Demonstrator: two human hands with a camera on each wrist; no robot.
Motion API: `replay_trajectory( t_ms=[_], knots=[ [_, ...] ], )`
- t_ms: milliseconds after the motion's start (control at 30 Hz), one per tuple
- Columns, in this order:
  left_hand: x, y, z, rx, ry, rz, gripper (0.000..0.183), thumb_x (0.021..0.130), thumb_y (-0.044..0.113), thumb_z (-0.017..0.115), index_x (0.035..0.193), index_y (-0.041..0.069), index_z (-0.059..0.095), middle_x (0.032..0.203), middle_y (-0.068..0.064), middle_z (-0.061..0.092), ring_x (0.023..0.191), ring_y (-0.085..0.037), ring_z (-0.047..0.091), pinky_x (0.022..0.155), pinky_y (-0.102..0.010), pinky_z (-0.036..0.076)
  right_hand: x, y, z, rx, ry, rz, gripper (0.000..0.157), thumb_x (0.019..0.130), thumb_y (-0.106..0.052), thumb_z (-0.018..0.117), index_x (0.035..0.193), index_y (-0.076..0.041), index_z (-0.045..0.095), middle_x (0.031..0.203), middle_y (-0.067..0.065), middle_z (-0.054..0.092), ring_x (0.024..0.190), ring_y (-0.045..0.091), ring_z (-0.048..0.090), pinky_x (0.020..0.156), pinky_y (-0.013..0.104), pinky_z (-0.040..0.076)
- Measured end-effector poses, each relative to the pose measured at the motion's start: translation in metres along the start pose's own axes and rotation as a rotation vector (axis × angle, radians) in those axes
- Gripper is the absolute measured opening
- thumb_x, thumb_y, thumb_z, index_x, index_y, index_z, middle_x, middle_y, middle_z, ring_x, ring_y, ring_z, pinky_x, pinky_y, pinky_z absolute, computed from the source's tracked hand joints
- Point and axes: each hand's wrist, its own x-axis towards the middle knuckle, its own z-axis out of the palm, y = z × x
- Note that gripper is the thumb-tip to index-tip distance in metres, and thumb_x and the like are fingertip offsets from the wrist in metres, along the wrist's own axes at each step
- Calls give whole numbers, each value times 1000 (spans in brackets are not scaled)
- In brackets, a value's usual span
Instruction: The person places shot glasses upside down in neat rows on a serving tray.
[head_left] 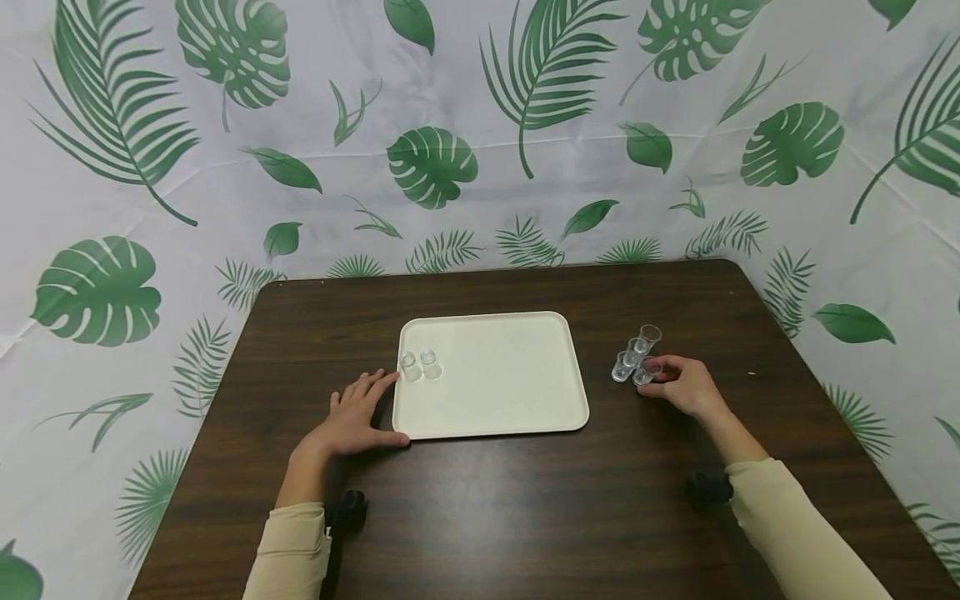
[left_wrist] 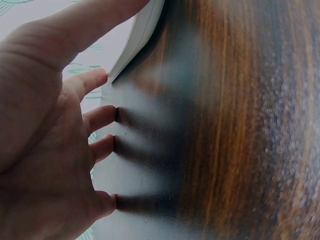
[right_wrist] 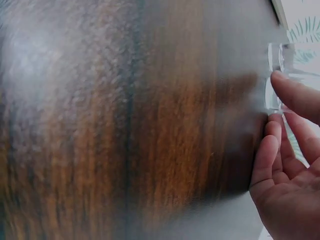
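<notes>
My right hand (head_left: 686, 385) pinches a small clear shot glass (head_left: 647, 375) between thumb and fingers, low by the tabletop. Close beside it on the table stand a few more clear shot glasses (head_left: 624, 365) in a slanting row. In the right wrist view, the thumb lies along the glass (right_wrist: 273, 95), and the hand partly hides it. At the tray's left side my left hand (head_left: 352, 421) is spread, its thumb and index fingertip at the rim of the white tray (head_left: 487, 429). The other left fingertips rest on the table. Two shot glasses (head_left: 431, 367) stand on the tray's left part.
The dark wood-grain table (head_left: 480, 517) extends around the tray, with bare surface in front. A white cloth with green leaf prints (head_left: 431, 167) hangs behind and along both sides. A dark wrist device (head_left: 347, 510) sits at my left wrist.
</notes>
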Motion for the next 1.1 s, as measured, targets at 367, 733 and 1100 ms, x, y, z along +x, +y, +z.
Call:
replay_trajectory(
  t_ms=[367, 733, 1100],
  knots=[
    [1, 2, -2, 6, 4, 8, 106, 73, 60, 79, 155, 15, 29, 158, -22, 23, 143, -47, 15, 100, -77, 7, -2, 8, 3, -34, 54, -53, 41, 84, -23, 81, 115, 1, 67, 106, 17, 68, 93, 24, 62, 74, 29, 46],
    [0, 1, -1, 1, 3, 2, 105, 73, 58, 79, 155, 15, 29, 158, -21, 23, 144, -46, 15, 101, -77, 7, -4, 7, 3, -47, 73, -78, 41, 84, -23, 80, 113, 3, 67, 104, 20, 68, 94, 30, 62, 76, 31, 45],
    [0, 1, -1, 1, -2, -3, 106, 73, 59, 79, 155, 15, 28, 158, -21, 22, 144, -46, 14, 101, -77, 7, -7, 8, 0, -12, 109, -89, 42, 85, -22, 79, 113, 5, 65, 104, 21, 68, 93, 27, 64, 70, 17, 45]
  ],
)
